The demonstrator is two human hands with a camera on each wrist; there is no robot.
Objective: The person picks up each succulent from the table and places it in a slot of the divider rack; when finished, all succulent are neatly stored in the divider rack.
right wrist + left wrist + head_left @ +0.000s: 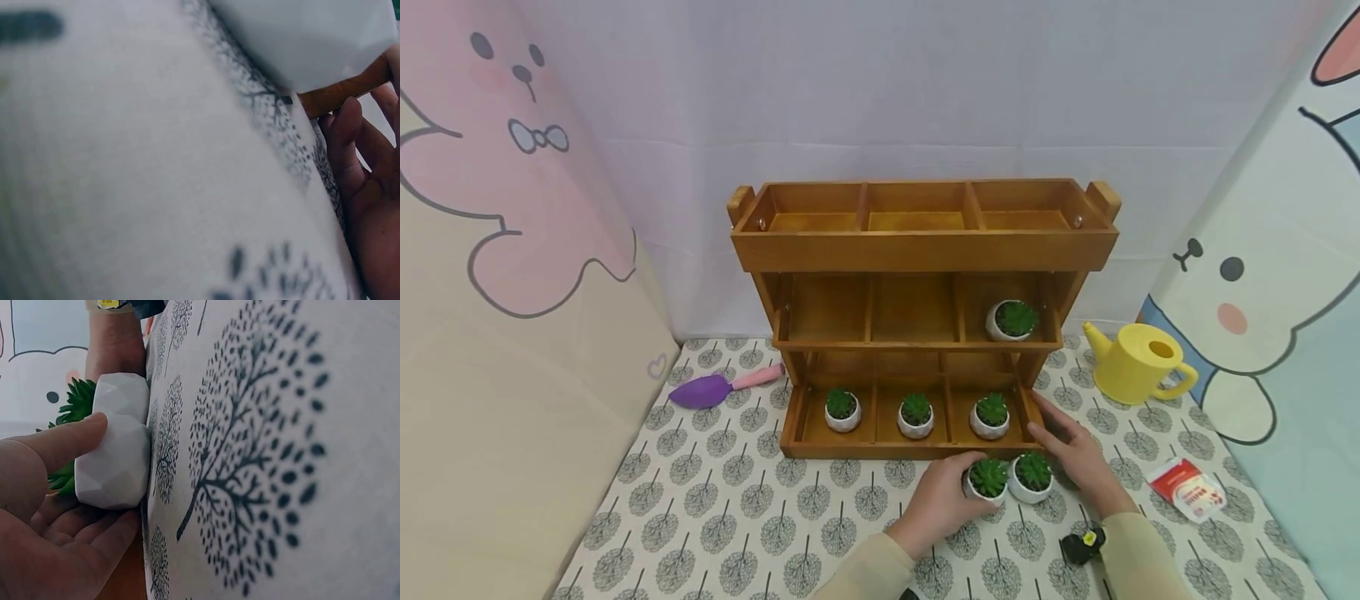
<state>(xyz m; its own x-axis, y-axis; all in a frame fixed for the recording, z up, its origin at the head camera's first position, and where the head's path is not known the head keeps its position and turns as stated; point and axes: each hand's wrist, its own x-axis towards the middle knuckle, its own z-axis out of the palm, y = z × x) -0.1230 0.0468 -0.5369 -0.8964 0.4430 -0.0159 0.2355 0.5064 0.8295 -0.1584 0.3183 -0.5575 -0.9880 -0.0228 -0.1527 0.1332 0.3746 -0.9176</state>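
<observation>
My left hand (942, 500) holds a small potted succulent (988, 481) on the tablecloth before the wooden shelf (917, 451). The thumb (72, 440) lies against the white faceted pot (115, 469), with the other fingers on its far side. Right beside it stands another potted succulent (1032, 475). My right hand (1081, 458) is at the shelf's lower right corner, its fingers loosely extended along the side and holding nothing. In the right wrist view, the thumb (345, 140) stands near the wooden edge (344, 94), below a white pot (319, 40).
Three potted succulents stand in the bottom tier, including one in the middle (916, 415); another (1012, 320) sits in the middle tier's right compartment. A purple trowel (702, 391) lies left. On the right are a yellow watering can (1131, 362) and a red-and-white packet (1187, 489).
</observation>
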